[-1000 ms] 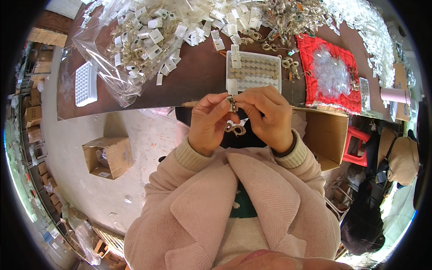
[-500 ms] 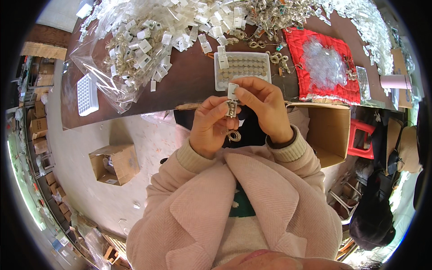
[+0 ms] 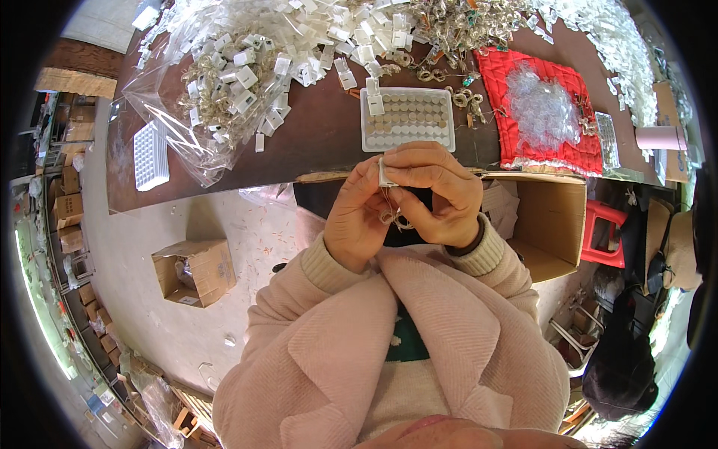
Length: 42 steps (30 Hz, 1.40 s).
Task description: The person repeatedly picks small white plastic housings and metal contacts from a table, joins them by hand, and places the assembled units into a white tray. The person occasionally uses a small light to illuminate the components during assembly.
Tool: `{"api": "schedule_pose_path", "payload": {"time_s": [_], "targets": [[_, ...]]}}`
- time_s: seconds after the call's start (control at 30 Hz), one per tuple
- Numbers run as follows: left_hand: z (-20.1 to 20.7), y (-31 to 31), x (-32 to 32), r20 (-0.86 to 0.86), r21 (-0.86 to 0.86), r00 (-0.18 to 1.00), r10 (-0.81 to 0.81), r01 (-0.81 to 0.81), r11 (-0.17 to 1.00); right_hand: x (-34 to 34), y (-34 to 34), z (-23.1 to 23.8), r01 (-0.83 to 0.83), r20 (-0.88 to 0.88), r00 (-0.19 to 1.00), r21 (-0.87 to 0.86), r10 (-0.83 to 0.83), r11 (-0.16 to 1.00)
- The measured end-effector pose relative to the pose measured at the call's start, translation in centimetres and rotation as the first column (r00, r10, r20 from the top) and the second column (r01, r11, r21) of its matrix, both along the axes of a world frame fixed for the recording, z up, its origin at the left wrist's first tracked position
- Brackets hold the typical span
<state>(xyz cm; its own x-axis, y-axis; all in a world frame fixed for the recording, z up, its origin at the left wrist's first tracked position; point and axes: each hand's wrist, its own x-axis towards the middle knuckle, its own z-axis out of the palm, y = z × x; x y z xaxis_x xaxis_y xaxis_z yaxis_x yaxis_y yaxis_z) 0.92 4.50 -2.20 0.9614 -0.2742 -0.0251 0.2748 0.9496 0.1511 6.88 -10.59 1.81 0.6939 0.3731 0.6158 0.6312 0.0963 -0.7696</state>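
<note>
Both left hand (image 3: 354, 217) and right hand (image 3: 443, 193) are clamped by the fingertips on one small white case (image 3: 386, 173), held just off the near edge of the tabletop (image 3: 318, 123), wire coil (image 3: 392, 218) hanging underneath. Case looks folded closed, so this unit seems well along, but fingers hide too much to confirm. Plenty looks left: loose white cases (image 3: 360, 31) heaped at back, round discs (image 3: 407, 116) in the tray (image 3: 452, 123); wired cases (image 3: 238, 81) piled left, can't tell if finished.

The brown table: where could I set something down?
The widest bare tabletop lies between the clear bag and the disc tray; a smaller patch at the near edge, between tray and red cloth. The far side is crowded with white cases and coiled wires.
</note>
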Motion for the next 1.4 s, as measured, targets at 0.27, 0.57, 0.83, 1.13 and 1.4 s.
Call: {"api": "schedule_pose_path", "payload": {"time_s": [0.27, 0.57, 0.83, 1.13, 1.4], "targets": [[0.3, -1.5, -1.1, -0.152, 0.258, 0.985, 0.078, -0.037, 0.966, -0.6, 0.4, -0.7, 0.061, 0.012, 0.998, 0.107, -0.063, 0.992], [-0.1, -3.0, -0.5, -0.186, 0.328, 0.976, 0.116, -0.049, 0.943, -1.4, -6.4, -2.2, 0.178, 0.095, 0.983, -0.243, -0.159, 0.953], [0.8, -3.9, 0.4, -0.090, 0.426, 0.995, 0.052, -0.009, 0.904, 1.9, -14.2, -4.0, 0.800, 0.229, 0.536, -0.443, -0.812, 0.404], [0.7, -3.7, 0.2, -0.063, 0.323, 0.998, 0.026, -0.004, 0.946, 1.2, -12.8, -2.9, 0.698, 0.051, 0.633, -0.469, -0.773, 0.541], [1.3, -3.8, 0.0, -0.137, 0.547, 0.985, 0.103, -0.012, 0.837, 0.3, -9.6, 1.4, 0.492, -0.036, 0.847, -0.328, -0.531, 0.807]]}}
